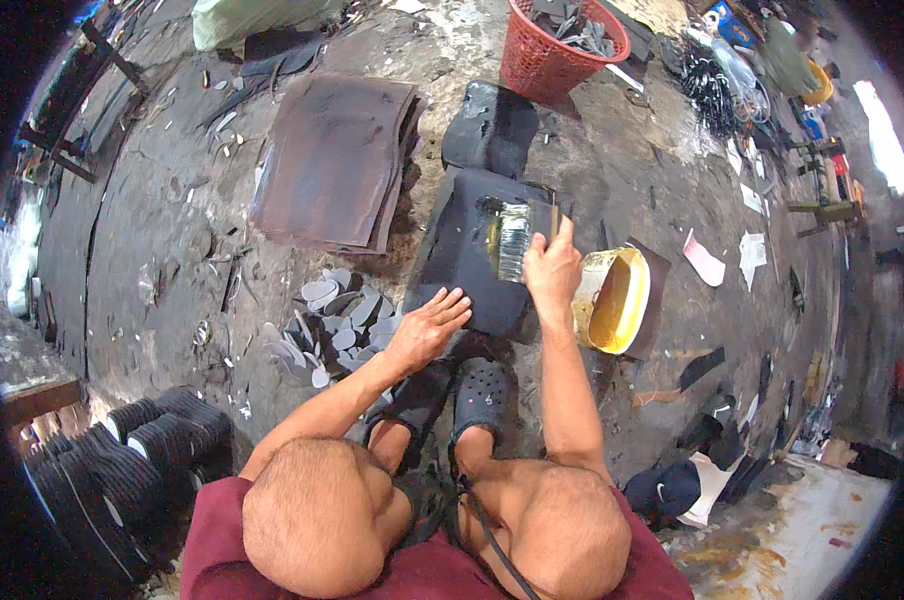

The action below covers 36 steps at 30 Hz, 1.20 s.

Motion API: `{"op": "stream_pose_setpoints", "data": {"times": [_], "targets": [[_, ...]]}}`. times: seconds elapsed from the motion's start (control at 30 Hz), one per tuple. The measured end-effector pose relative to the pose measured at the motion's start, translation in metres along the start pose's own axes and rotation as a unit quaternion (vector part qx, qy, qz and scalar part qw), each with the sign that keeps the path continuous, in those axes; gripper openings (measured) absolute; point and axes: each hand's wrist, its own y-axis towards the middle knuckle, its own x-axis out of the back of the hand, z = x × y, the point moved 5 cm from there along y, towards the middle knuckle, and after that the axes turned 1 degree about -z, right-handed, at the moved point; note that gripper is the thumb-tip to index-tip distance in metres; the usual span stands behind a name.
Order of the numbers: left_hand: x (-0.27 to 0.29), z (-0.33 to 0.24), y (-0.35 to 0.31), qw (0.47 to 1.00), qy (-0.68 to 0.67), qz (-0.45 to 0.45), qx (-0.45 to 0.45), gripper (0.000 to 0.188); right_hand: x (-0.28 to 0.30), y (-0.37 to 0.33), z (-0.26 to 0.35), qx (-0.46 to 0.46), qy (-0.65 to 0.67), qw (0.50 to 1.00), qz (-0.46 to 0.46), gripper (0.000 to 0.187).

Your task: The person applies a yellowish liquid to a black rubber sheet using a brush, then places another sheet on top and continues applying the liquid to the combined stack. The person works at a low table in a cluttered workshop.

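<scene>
A dark rubber-like sheet point(462, 240) lies on the floor ahead of my feet. My left hand point(429, 328) rests flat near its lower left edge, fingers stretched out. In my right hand point(552, 270) is a wide brush point(514, 243), its pale bristles pressed on the sheet. Wet yellowish glue-like liquid shows beside the bristles. Just right of that hand stands a whitish tub point(612, 300) with yellow liquid inside, tilted in the view. Left of my left hand lies a heap of small grey oval cut pieces point(347, 315).
A stack of brown sheets point(327, 165) lies ahead on the left. Beyond the dark sheet stands a red basket point(562, 50) of grey scraps. Rows of black soles point(132, 460) sit at lower left. A dark cap point(664, 490) lies at lower right, and scraps litter the floor.
</scene>
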Motion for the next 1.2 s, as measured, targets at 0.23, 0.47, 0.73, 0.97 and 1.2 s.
{"op": "stream_pose_setpoints", "data": {"times": [0.23, 0.47, 0.73, 0.97, 1.2], "targets": [[-0.002, -0.009, 0.005, 1.0, -0.003, 0.026, 0.003, 0.05, -0.035, 0.049, 0.016, 0.032, -0.051, 0.998, 0.032, 0.05], [-0.016, -0.022, 0.011, 0.996, 0.046, 0.08, -0.013, 0.054, -0.081, 0.093, 0.101, 0.292, -0.159, 0.896, 0.294, 0.035], [-0.028, -0.017, 0.008, 0.991, 0.004, 0.097, 0.097, 0.052, -0.084, -0.058, 0.133, 0.493, -0.056, 0.738, 0.458, 0.05], [-0.007, -0.003, 0.034, 0.995, -0.02, 0.096, -0.028, 0.053, -0.044, 0.09, 0.06, 0.288, -0.183, 0.921, 0.187, 0.043], [-0.015, -0.024, 0.011, 0.999, 0.027, 0.018, -0.037, 0.057, -0.065, -0.026, 0.084, 0.377, -0.218, 0.846, 0.308, 0.039]]}}
